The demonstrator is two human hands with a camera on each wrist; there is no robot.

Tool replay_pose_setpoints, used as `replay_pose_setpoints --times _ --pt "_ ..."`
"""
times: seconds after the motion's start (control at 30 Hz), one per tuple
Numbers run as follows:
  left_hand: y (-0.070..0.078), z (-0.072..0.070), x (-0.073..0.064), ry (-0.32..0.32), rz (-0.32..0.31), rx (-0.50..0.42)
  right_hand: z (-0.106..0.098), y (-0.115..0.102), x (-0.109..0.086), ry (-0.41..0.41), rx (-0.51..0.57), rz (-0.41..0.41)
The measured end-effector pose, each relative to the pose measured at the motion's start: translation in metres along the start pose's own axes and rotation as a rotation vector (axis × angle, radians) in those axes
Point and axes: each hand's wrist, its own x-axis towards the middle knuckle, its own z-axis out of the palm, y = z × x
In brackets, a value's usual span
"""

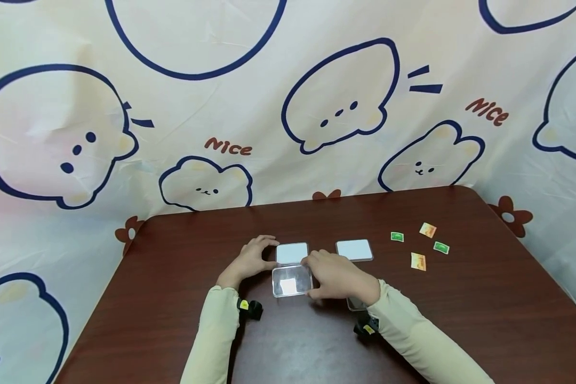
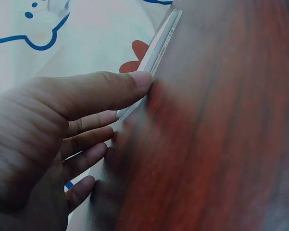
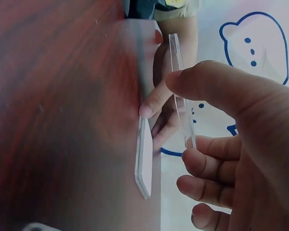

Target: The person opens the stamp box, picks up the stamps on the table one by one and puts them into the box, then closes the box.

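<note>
A shallow clear plastic case with a white inside [image 1: 292, 253] lies on the table. My left hand [image 1: 251, 260] holds it at its left end; in the left wrist view the thumb [image 2: 143, 81] presses on its near edge. My right hand [image 1: 338, 274] pinches a transparent plastic lid [image 1: 292, 281] between thumb and fingers. The lid is raised off the table, just in front of the case. In the right wrist view the lid [image 3: 179, 82] stands edge-on above the white-filled case [image 3: 144, 163], with a gap between them.
A second white-filled case [image 1: 354, 250] lies to the right, beyond my right hand. Another clear piece [image 1: 356, 304] shows partly under my right wrist. Two green stamp-like pieces [image 1: 397, 237] and two orange ones [image 1: 418, 261] are scattered farther right. A printed cloth [image 1: 317, 176] hangs behind the table.
</note>
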Motion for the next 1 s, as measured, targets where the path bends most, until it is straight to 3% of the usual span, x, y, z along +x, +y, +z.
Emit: replay_pose_setpoints --times 0.43,1.0 --pt "-0.001 -0.001 -0.001 -0.01 0.006 -0.019 0.019 -0.003 -0.013 0.025 -0.055 -0.025" --pt "0.0 -0.001 -0.001 -0.01 -0.004 -0.028 0.027 -0.006 -0.015 0.001 -0.088 -0.029"
